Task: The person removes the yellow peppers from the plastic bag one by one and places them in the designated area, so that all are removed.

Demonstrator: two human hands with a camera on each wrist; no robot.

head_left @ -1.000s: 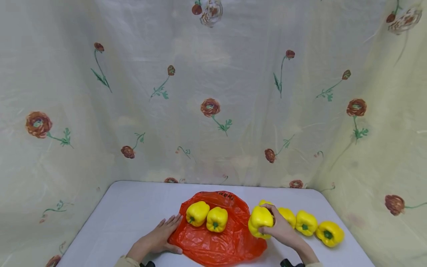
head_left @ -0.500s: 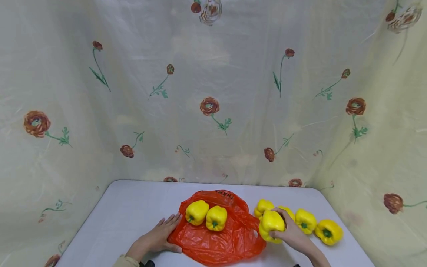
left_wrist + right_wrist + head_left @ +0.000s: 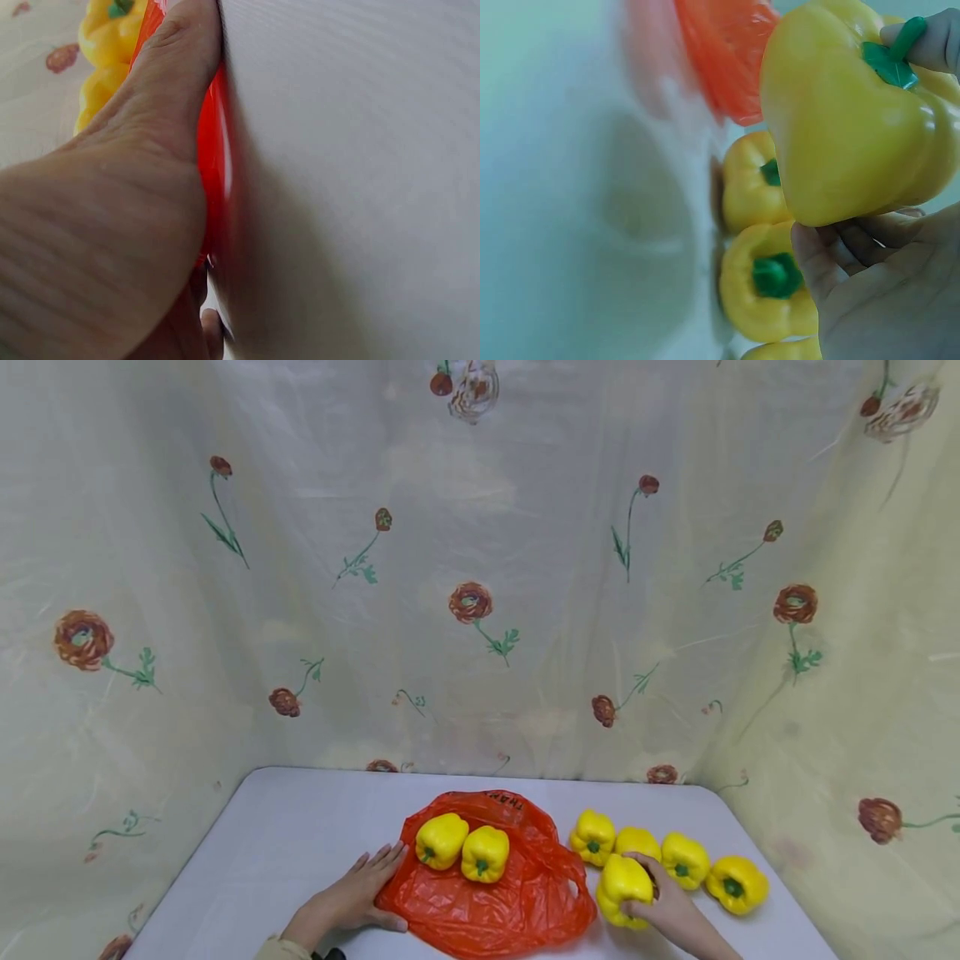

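Observation:
My right hand (image 3: 667,906) grips a yellow bell pepper (image 3: 624,889) between thumb and fingers, just right of the red plastic bag (image 3: 532,906). In the right wrist view, the thumb lies by the green stem of this pepper (image 3: 840,120), the fingers support the opposite side, and a shadow falls on the table. My left hand (image 3: 356,889) rests flat with spread fingers on the bag's left edge. The left wrist view shows the heel of the left hand (image 3: 97,232) against red plastic (image 3: 216,142). Two yellow peppers, one left (image 3: 442,841) and one right (image 3: 485,853), sit on the bag.
Several yellow bell peppers stand in a slanting row behind and right of the held one, from the leftmost pepper (image 3: 592,837) to the rightmost pepper (image 3: 737,885). The white table (image 3: 300,810) meets a flowered curtain (image 3: 525,693) at the back.
My right hand has carried the pepper rightward and nearer to me, from over the bag's right edge to beside it. The bag's handle loop shows now. My left hand stays put.

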